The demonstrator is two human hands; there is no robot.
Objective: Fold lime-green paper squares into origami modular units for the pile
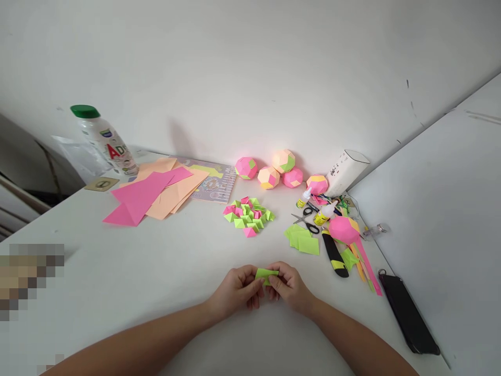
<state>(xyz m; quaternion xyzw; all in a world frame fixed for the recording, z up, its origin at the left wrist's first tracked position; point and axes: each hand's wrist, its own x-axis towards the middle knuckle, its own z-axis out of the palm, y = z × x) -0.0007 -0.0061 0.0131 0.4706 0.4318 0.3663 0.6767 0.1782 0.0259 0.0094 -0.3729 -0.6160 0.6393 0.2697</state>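
A small piece of green paper point(264, 273), partly folded, is held between my two hands above the front middle of the table. My left hand point(240, 288) pinches its left side between thumb and fingers. On the right side, my right hand point(290, 288) grips it the same way, thumb on top. Beyond the hands lies a pile of folded green and pink paper pieces point(249, 215). Several flat green paper squares point(303, 240) overlap to the right of that pile.
Pink sheets point(136, 198), peach sheets point(168, 201) and a white bottle point(109, 143) stand left. Paper balls point(268, 178) line the wall. Scissors point(306, 219), glue bottles point(325, 213), a utility knife point(334, 253), paper strips point(368, 266) and a black phone point(409, 313) lie right.
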